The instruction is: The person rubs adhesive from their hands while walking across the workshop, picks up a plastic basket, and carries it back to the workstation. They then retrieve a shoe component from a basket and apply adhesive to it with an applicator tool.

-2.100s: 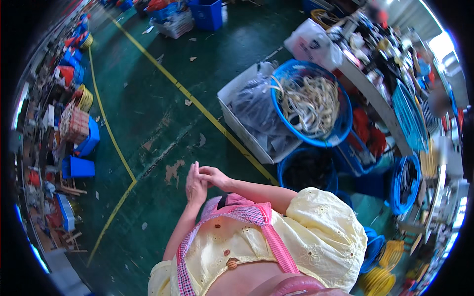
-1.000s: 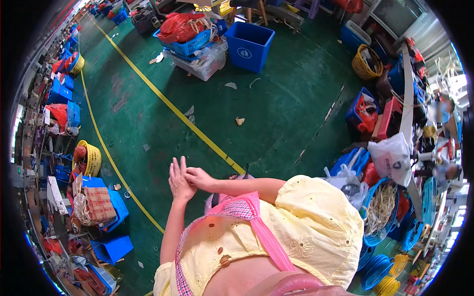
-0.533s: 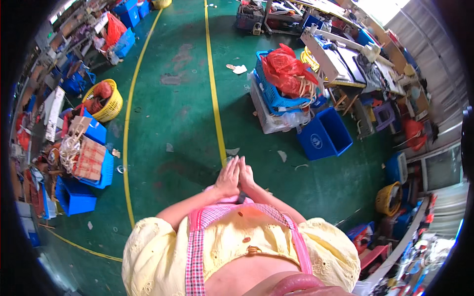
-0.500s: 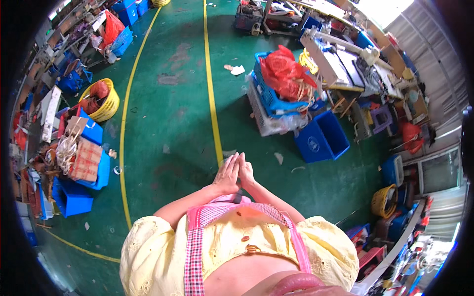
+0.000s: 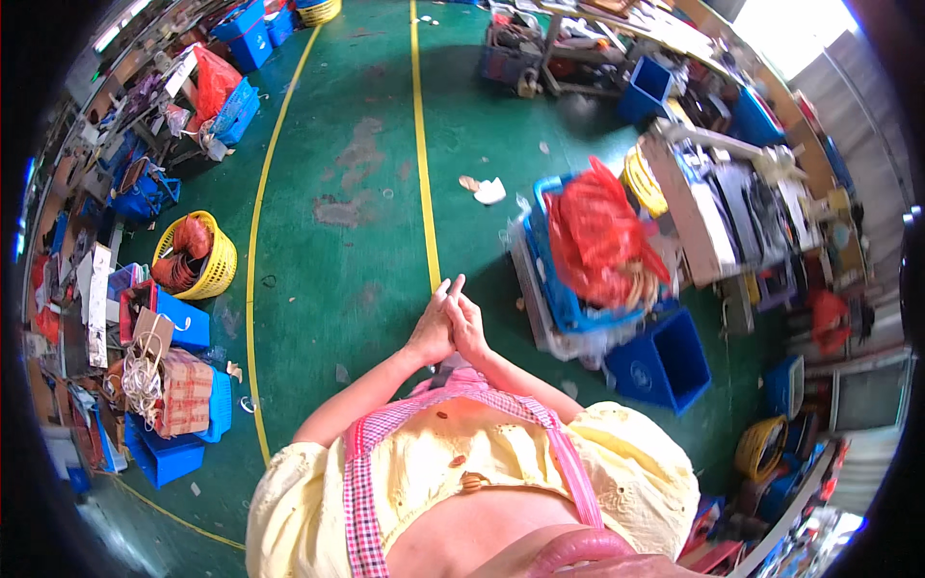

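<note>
In front of my waist my two hands meet, palm to palm. My left hand point(image 5: 432, 330) leans against the right one, its fingers pressed together and pointing away from me. My right hand point(image 5: 469, 328) lies along it, fingers closed and crossing those of the left near the tips. No object shows in or between them, though the palms are hidden. Below the hands is the pink checked apron point(image 5: 363, 482) I wear over a yellow puff-sleeved top.
Right of me stand stacked crates point(image 5: 541, 270) topped by a red bag point(image 5: 599, 236), beside a blue bin point(image 5: 665, 361). A cluttered workbench point(image 5: 689, 217) lies beyond. At left are a yellow basket point(image 5: 217, 268), a taped carton point(image 5: 183, 393) and a blue bin point(image 5: 164, 455). Yellow lines point(image 5: 424, 173) cross the green floor.
The crates, bin and bench on the right have come nearer and lower in view. My hands have shifted from flat palms together to fingers crossing at the tips.
</note>
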